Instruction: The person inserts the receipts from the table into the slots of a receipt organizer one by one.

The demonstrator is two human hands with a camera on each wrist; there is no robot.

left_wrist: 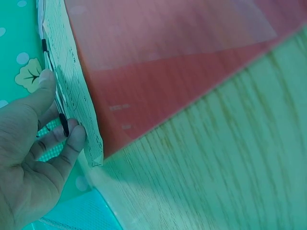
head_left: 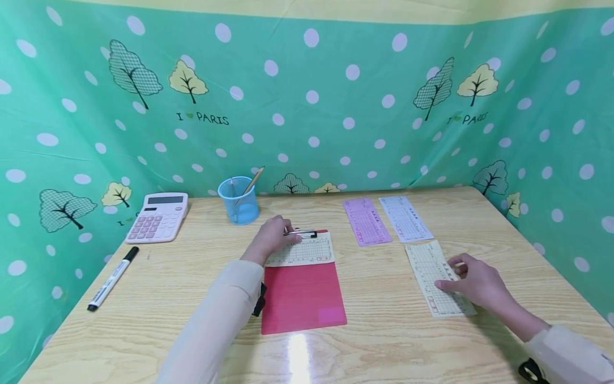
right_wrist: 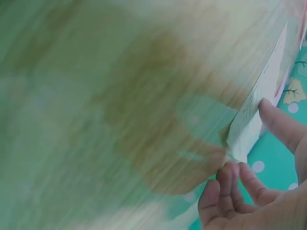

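Observation:
A red clipboard (head_left: 304, 298) lies on the table with a cream printed slip (head_left: 307, 250) across its top, under a metal clip (head_left: 307, 233). My left hand (head_left: 275, 237) holds the clip; in the left wrist view the thumb and fingers (left_wrist: 74, 136) are bent about it. Farther right, another cream printed slip (head_left: 427, 274) lies flat on the table. My right hand (head_left: 479, 280) is over its right edge, thumb touching the slip's face and the other fingers bent loosely beside the edge. The right wrist view shows this slip (right_wrist: 256, 103) edge-on between thumb and fingers.
Behind the right slip lie a purple slip (head_left: 366, 221) and a pale blue-white slip (head_left: 405, 218). A blue mesh cup (head_left: 242, 208) with a pencil (head_left: 254, 180) stands at the back, left of the clipboard. A pink calculator (head_left: 160, 218) and a marker (head_left: 112, 278) lie at left.

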